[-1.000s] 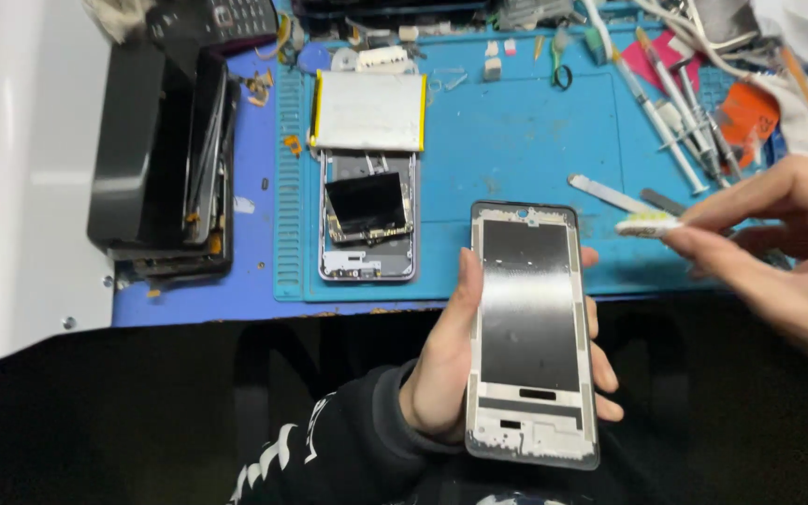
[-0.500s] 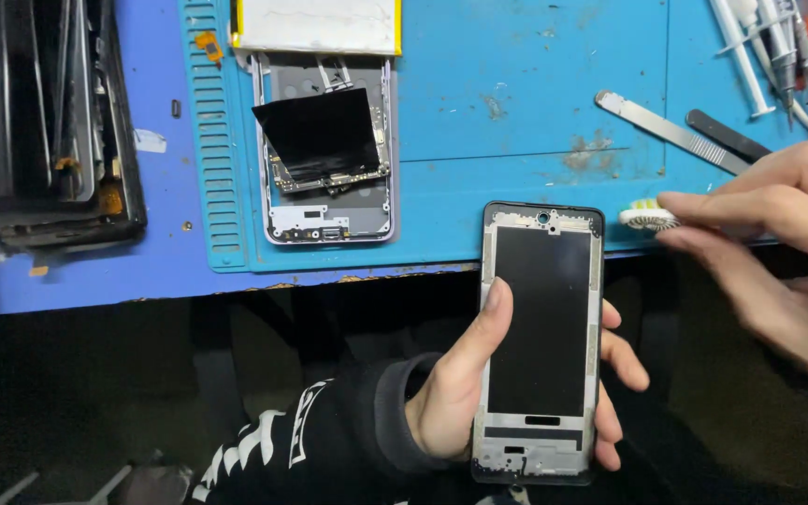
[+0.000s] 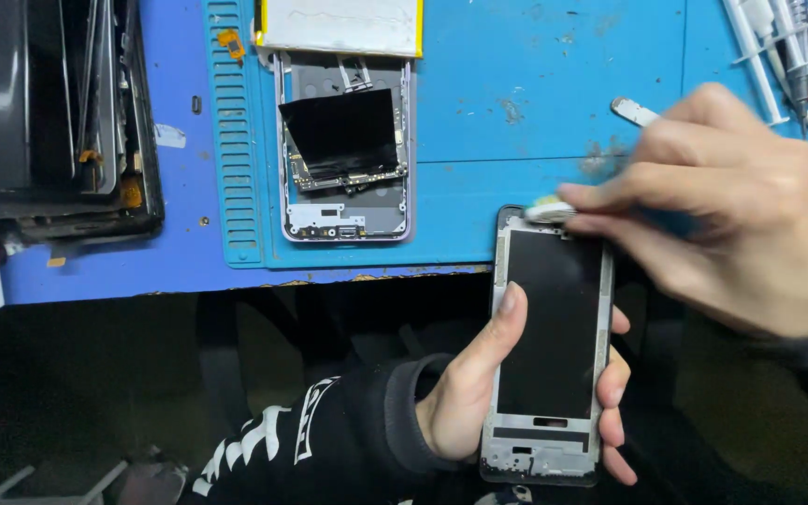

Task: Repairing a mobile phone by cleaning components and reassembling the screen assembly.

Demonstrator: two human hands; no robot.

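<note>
My left hand (image 3: 479, 393) grips a phone frame (image 3: 550, 341) with a dark inner panel, held upright below the table's front edge. My right hand (image 3: 722, 206) pinches a small white brush head (image 3: 550, 211) and presses it against the frame's top edge. On the blue mat (image 3: 516, 103) lies an opened phone body (image 3: 343, 150) with a black flap folded over its board. A flat white battery (image 3: 339, 23) with a yellow edge rests just behind it.
A stack of dark phone screens and panels (image 3: 58, 112) sits at the left on the table. Screwdrivers and a metal pry tool (image 3: 778, 56) lie at the right back of the mat. Below the table edge it is dark.
My right hand has moved left with the brush, from beside the frame's top right corner onto its top edge. The view has closed in on the mat and frame.
</note>
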